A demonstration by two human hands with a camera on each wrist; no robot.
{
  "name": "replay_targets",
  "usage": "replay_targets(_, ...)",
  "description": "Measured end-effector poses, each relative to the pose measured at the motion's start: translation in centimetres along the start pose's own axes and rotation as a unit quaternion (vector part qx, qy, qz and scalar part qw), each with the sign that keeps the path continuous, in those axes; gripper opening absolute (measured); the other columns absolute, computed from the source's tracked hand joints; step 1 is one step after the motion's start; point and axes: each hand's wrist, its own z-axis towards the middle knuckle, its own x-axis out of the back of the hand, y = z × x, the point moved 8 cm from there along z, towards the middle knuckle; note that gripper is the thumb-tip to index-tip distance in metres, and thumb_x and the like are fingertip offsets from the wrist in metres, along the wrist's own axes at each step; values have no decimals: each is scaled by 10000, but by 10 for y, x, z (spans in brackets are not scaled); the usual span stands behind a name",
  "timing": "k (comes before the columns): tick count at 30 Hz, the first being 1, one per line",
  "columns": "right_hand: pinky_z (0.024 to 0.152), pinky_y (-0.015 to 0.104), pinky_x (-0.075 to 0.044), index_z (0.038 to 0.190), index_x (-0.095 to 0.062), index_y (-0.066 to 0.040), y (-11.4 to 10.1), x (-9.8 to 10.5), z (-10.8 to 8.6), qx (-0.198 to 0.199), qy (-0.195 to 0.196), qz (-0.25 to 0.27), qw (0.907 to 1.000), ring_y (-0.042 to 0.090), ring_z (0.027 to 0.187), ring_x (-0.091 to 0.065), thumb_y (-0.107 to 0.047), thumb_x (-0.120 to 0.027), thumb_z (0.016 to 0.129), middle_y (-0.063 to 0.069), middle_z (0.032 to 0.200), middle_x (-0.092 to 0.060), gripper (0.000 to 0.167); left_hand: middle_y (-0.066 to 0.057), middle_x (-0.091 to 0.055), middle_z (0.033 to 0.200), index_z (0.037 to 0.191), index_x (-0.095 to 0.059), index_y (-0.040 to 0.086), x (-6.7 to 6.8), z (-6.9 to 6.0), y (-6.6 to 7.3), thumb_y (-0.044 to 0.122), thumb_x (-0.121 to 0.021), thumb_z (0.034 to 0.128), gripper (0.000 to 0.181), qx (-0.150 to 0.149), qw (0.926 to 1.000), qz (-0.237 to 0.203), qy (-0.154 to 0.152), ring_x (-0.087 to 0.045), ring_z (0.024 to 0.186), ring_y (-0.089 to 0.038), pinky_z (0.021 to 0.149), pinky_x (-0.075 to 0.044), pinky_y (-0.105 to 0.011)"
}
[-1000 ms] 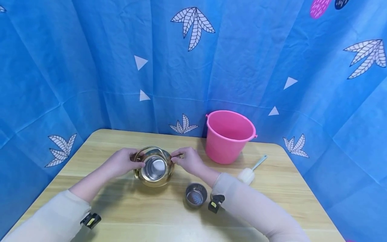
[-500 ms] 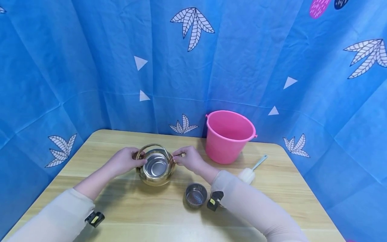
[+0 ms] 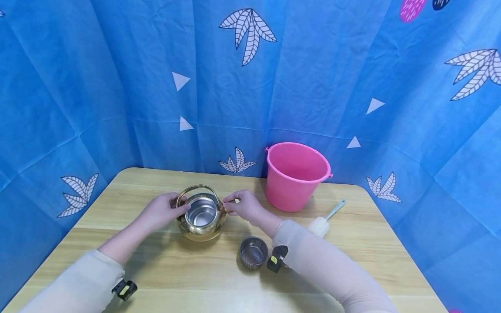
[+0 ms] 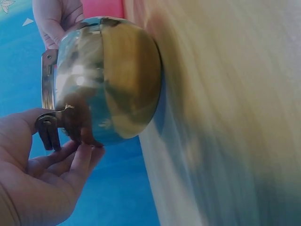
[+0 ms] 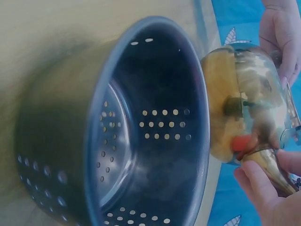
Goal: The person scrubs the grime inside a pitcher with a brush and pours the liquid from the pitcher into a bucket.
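A shiny gold teapot (image 3: 201, 234) without a lid is held between both hands at the left of the table, its steel-lined mouth upward. My left hand (image 3: 160, 212) grips its left side; in the left wrist view the thumb is at the handle's hinge (image 4: 49, 125) and the fingertips (image 4: 91, 150) touch the body. My right hand (image 3: 246, 206) pinches the spout (image 5: 268, 167) between thumb and fingers. The arched handle (image 3: 198, 187) stands up over the mouth. Whether the base rests on the table I cannot tell.
A perforated steel strainer basket (image 3: 253, 253) stands on the wooden table (image 3: 211, 278), close to the right forearm. Behind it are a pink bucket (image 3: 291, 191) and a white-headed brush (image 3: 320, 226) with a pale green handle, partly hidden by the right sleeve. A blue curtain (image 3: 321, 78) hangs around the table.
The teapot has shifted slightly right and its mouth has tipped back a little; the bright reflection inside has faded. Both hands have kept their hold and moved slightly with it.
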Motion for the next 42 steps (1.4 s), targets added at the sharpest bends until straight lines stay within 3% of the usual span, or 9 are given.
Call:
replay_targets(9,854,431,-584,1097,-679,128,7,-1,6,-210,-28,273,9994,268,874,-727,77,-661,906,189,1096,-672,198,-155,-712,1071,1177,-650,10,-5,-3,-5,248,-674,947,332,41,9996,-239,144,-658,1027,-346,900,-520,-535)
replay_targets(18,909,494,-552,1088,-678,110,16,-2,9,-501,-1,569,9971,246,846,-725,73,-667,906,167,1081,-658,187,-121,-710,1052,1182,-651,29,-9,-4,-11,251,-646,972,304,87,9989,-289,365,-638,973,-275,830,-511,-440)
replay_targets(26,921,494,-546,1084,-672,121,23,-2,12,-596,22,756,9954,249,866,-721,67,-665,911,182,1076,-660,182,-167,-703,1114,1218,-645,5,-15,-2,-16,263,-626,986,347,56,9982,-422,424,-638,1044,-317,887,-512,-495)
replay_targets(31,916,484,-553,1089,-666,120,27,-2,11,-701,33,864,9938,229,839,-716,63,-666,911,175,1057,-666,187,-154,-707,1067,1216,-647,-14,-18,-1,-18,253,-623,986,354,17,9980,-460,427,-643,989,-300,849,-529,-469)
replay_targets(42,900,479,-560,1092,-672,112,27,-1,12,-728,-13,887,9934,220,810,-722,40,-687,908,170,1031,-696,198,-177,-698,1116,1237,-641,-14,-21,2,-22,269,-603,1001,370,146,9978,-511,402,-635,1062,-338,891,-522,-504)
